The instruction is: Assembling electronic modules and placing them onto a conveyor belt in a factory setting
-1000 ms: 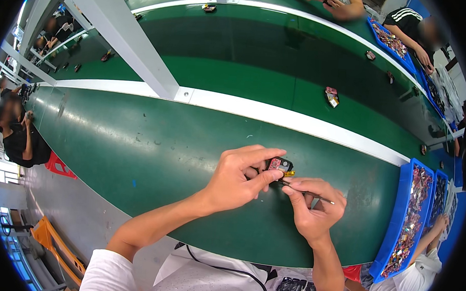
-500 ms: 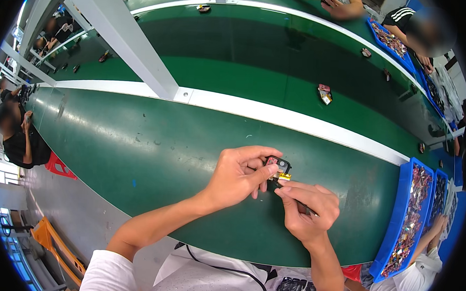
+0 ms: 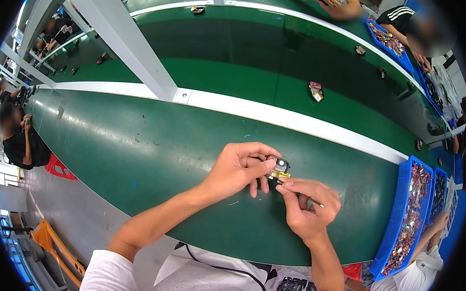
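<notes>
Above the green worktable, my left hand [image 3: 239, 169] is closed round a small black device housing [image 3: 281, 164], thumb on its face and fingers beneath. Inside the black frame sit a pale round part and a yellow piece [image 3: 284, 174] at its lower edge. My right hand [image 3: 311, 205] pinches a thin dark stick-like tool [image 3: 317, 203], whose shaft sticks out past the fingers. Its thumb and index finger meet at the lower edge of the housing, close to the yellow piece. The tool's tip is hidden by those fingers.
A blue bin [image 3: 392, 227] of small mixed parts stands at the table's right end, another blue bin [image 3: 440, 188] behind it. Beyond a white rail [image 3: 297, 125] runs a green conveyor belt [image 3: 222, 50] carrying small units [image 3: 316, 91]. A grey post [image 3: 117, 34] rises at left. Co-workers sit around.
The units on the belt have shifted slightly left. The housing has tilted a little in my left hand, and the tool in my right hand has swung to a flatter angle.
</notes>
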The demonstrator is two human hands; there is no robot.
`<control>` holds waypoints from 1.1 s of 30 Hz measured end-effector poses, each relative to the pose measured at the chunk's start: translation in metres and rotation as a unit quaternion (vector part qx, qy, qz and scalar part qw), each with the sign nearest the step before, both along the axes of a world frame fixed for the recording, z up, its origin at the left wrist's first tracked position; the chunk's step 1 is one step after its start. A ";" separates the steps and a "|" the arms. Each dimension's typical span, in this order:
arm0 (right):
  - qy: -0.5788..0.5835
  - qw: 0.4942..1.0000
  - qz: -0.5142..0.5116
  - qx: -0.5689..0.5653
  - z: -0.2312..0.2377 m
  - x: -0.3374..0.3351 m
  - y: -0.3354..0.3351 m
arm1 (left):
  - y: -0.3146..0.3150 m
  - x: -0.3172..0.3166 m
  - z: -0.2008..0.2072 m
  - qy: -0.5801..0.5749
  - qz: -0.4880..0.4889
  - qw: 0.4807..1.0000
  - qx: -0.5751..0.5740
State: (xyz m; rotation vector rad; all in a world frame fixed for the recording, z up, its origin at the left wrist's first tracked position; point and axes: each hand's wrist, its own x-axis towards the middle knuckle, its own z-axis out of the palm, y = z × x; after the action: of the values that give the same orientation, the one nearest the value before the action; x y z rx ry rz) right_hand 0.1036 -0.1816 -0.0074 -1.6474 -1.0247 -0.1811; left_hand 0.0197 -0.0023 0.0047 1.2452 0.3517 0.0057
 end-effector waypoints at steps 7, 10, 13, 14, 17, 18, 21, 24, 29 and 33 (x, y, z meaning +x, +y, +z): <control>-0.032 0.999 0.008 0.002 -0.004 0.000 0.003 | -0.011 -0.002 -0.009 0.006 0.033 0.998 0.057; -0.044 0.999 0.017 -0.006 -0.003 0.000 0.003 | -0.014 -0.001 -0.008 0.028 0.042 0.993 0.104; -0.059 0.998 0.017 -0.008 -0.002 0.003 0.003 | -0.011 0.003 -0.008 0.040 0.020 0.990 0.135; -0.069 0.998 0.013 -0.003 -0.001 0.003 0.004 | -0.006 0.006 -0.009 0.037 0.018 0.990 0.138; -0.035 0.998 -0.021 0.040 0.001 0.005 0.003 | 0.028 0.029 -0.008 0.002 0.072 0.985 0.159; -0.038 0.998 -0.026 0.041 0.001 0.007 0.001 | 0.041 0.043 -0.007 0.004 0.113 0.978 0.174; -0.021 0.999 -0.023 0.040 0.002 0.008 -0.002 | 0.108 0.080 -0.026 -0.006 0.223 0.937 0.269; -0.067 0.997 -0.001 0.033 0.001 0.008 0.003 | 0.166 0.096 -0.027 0.076 0.262 0.801 0.533; -0.079 0.996 -0.015 0.024 -0.001 0.009 -0.002 | 0.144 0.134 -0.010 0.159 0.233 0.590 0.757; -0.074 0.997 -0.005 0.021 -0.004 0.008 0.000 | 0.124 0.180 -0.016 -0.132 0.089 0.740 0.654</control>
State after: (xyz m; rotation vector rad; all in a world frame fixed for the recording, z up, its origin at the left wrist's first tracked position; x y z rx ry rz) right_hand 0.1115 -0.1817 -0.0116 -1.6203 -1.1175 -0.3339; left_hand 0.1998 0.1216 -0.0113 2.5712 0.1796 0.7043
